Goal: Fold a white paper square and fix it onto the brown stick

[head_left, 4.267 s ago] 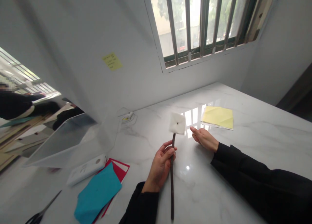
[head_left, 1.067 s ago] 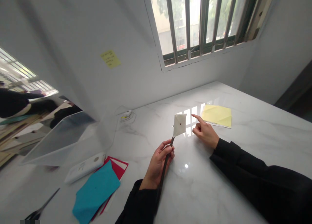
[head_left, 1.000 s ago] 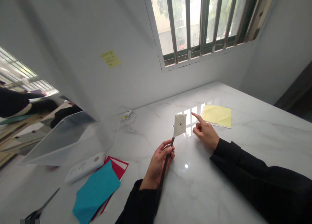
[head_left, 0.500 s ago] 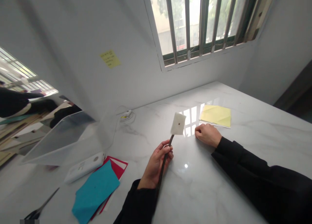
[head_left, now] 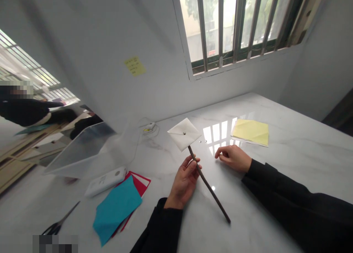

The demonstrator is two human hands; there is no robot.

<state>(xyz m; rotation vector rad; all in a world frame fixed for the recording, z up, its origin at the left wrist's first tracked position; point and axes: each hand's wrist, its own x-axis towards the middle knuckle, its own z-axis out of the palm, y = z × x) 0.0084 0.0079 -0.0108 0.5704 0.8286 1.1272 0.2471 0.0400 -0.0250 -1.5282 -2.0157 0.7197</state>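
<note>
My left hand [head_left: 185, 177] is closed around a thin dark brown stick [head_left: 212, 192], which slants down to the right. At the stick's upper end is a square of folded white paper [head_left: 179, 137] with a small dark, shiny dot at its middle, like a pin head. My right hand [head_left: 234, 158] rests on the table to the right, fingers loosely bent and the thumb apart from them, with nothing visible in it. Just behind it lies a yellow paper stack [head_left: 250, 132]. Two tiny shiny bits [head_left: 203, 141] lie between the white paper and my right hand.
On the left of the marble-look table [head_left: 264, 216] are blue paper [head_left: 118, 209], red paper [head_left: 140, 183], a white oblong case [head_left: 107, 180] and scissors [head_left: 59, 223]. A translucent bin [head_left: 82, 150] stands behind them. A thin cable lies by the wall. Another person [head_left: 24, 109] is at far left.
The stick has swung so its lower end points right, and the white paper has turned and shifted left. My right hand's fingers have loosened and stretched slightly.
</note>
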